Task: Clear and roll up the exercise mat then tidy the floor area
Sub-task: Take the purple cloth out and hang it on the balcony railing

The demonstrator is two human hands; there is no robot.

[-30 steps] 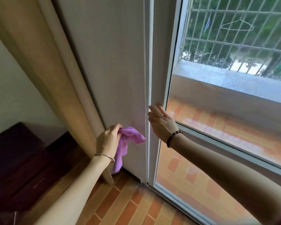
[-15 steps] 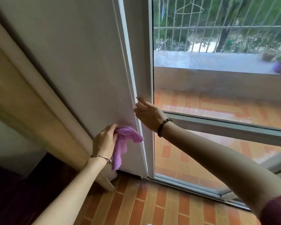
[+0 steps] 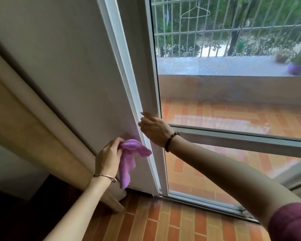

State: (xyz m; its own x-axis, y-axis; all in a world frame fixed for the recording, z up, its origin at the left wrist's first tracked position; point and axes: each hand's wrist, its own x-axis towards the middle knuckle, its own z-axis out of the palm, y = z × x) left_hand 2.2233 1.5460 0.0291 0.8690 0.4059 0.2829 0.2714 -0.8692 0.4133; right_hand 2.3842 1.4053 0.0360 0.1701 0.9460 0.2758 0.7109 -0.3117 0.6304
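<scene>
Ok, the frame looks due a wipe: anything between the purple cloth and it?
Nothing visible. The left hand holds the purple cloth right beside the white door frame; the right hand touches the frame higher up.

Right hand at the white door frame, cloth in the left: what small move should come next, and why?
Probably slide the door frame sideways with the right hand: its straight fingers rest on the frame's edge, while the left hand grips the purple cloth beside it and is occupied. Which way it slides, I cannot tell.

Beige curtain (image 3: 24, 127), glass door (image 3: 215, 94), wire hanger (image 3: 196, 7) (on outside bars (image 3: 233, 29))
</scene>
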